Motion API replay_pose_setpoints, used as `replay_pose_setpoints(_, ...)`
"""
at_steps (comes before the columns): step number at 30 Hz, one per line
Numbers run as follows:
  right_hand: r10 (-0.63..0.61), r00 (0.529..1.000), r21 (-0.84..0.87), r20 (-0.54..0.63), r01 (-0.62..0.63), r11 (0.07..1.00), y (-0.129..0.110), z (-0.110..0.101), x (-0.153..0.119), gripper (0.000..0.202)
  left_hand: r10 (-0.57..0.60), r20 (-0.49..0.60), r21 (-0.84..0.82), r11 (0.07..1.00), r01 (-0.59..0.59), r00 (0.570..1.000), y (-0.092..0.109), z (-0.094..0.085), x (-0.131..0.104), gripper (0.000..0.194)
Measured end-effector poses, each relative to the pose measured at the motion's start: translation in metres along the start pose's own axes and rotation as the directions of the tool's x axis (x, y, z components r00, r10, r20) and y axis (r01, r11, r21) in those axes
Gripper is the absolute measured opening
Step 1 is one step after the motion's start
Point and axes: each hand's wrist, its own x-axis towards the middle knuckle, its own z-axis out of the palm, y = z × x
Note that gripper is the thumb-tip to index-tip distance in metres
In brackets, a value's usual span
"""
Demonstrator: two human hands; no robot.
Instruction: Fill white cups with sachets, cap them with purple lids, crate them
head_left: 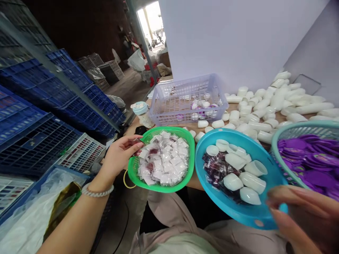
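Note:
My left hand (123,151) is at the left rim of a green basket (192,155), its thumb and fingers closed around that edge. Small clear packets (166,158) with white and dark red contents fill the basket. On the right, my right hand (304,211) is blurred over the near right rim of a blue basin (217,197). Its thumb and finger curl close together; whether they pinch something or grip the rim is unclear. In the basin, white plastic cups (253,179) lie beside dark red packets (215,169).
A teal basket (278,151) holds purple discs (299,146). Behind stand a lilac crate (185,118) with small capped items and a heap of white cups (256,116). A lidded jar (141,112) is at the back left. Blue crates (71,91) are stacked on the left.

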Motion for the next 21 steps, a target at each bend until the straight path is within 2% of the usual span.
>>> replay_pose_setpoints(2,-0.138,0.983,-0.121,0.120,0.153,0.981,0.001,0.003,0.009,0.052,0.047,0.061,-0.102,0.994,-0.041,0.997,0.023,0.030,-0.001,0.045)
replay_pose_setpoints(3,-0.198,0.960,-0.172,0.198,0.233,0.957,0.000,0.006,0.013,0.054,0.087,0.118,-0.160,0.985,-0.067,0.989,0.035,0.049,-0.003,0.042)
replay_pose_setpoints(4,-0.242,0.933,-0.210,0.267,0.301,0.930,-0.002,0.009,0.016,0.056,0.124,0.222,-0.200,0.977,-0.079,0.967,0.047,0.070,-0.006,0.039)
replay_pose_setpoints(5,-0.271,0.907,-0.239,0.321,0.354,0.904,-0.004,0.012,0.019,0.058,0.162,0.365,-0.207,0.974,-0.090,0.917,0.058,0.089,-0.009,0.038)
replay_pose_setpoints(6,-0.297,0.883,-0.266,0.364,0.404,0.875,-0.008,0.014,0.021,0.058,0.213,0.513,-0.184,0.973,-0.136,0.832,0.068,0.106,-0.011,0.037)
replay_pose_setpoints(7,-0.321,0.859,-0.294,0.400,0.452,0.842,-0.011,0.016,0.022,0.056,0.270,0.605,-0.164,0.963,-0.214,0.750,0.075,0.118,-0.011,0.038)
replay_pose_setpoints(8,-0.336,0.834,-0.322,0.437,0.494,0.807,-0.014,0.017,0.022,0.054,0.303,0.656,-0.136,0.948,-0.286,0.691,0.078,0.125,-0.009,0.039)
replay_pose_setpoints(9,-0.349,0.811,-0.349,0.469,0.534,0.770,-0.016,0.017,0.022,0.051,0.319,0.670,-0.090,0.931,-0.354,0.670,0.079,0.127,-0.004,0.041)
replay_pose_setpoints(10,-0.353,0.792,-0.374,0.498,0.563,0.737,-0.018,0.016,0.021,0.047,0.312,0.651,-0.012,0.915,-0.402,0.692,0.075,0.122,0.003,0.042)
replay_pose_setpoints(12,-0.345,0.772,-0.413,0.534,0.594,0.690,-0.018,0.011,0.020,0.038,0.207,0.560,0.253,0.879,-0.403,0.803,0.061,0.096,0.022,0.044)
replay_pose_setpoints(13,-0.333,0.769,-0.433,0.546,0.599,0.673,-0.017,0.008,0.019,0.034,0.115,0.492,0.426,0.833,-0.353,0.863,0.051,0.078,0.031,0.043)
replay_pose_setpoints(14,-0.321,0.767,-0.453,0.555,0.603,0.657,-0.016,0.005,0.019,0.031,-0.001,0.426,0.585,0.763,-0.274,0.905,0.040,0.059,0.039,0.041)
replay_pose_setpoints(15,-0.312,0.766,-0.470,0.562,0.606,0.641,-0.013,0.002,0.019,0.028,-0.069,0.400,0.646,0.729,-0.228,0.914,0.030,0.042,0.045,0.037)
replay_pose_setpoints(17,-0.308,0.758,-0.486,0.575,0.619,0.618,-0.008,0.000,0.021,0.024,-0.166,0.396,0.695,0.697,-0.176,0.903,0.010,0.015,0.049,0.034)
replay_pose_setpoints(19,-0.312,0.742,-0.481,0.594,0.638,0.601,-0.002,0.002,0.024,0.022,-0.185,0.416,0.683,0.710,-0.172,0.890,-0.006,0.006,0.045,0.043)
replay_pose_setpoints(21,-0.320,0.724,-0.472,0.611,0.658,0.587,0.003,0.005,0.026,0.021,-0.158,0.421,0.664,0.724,-0.184,0.893,-0.018,0.010,0.039,0.049)
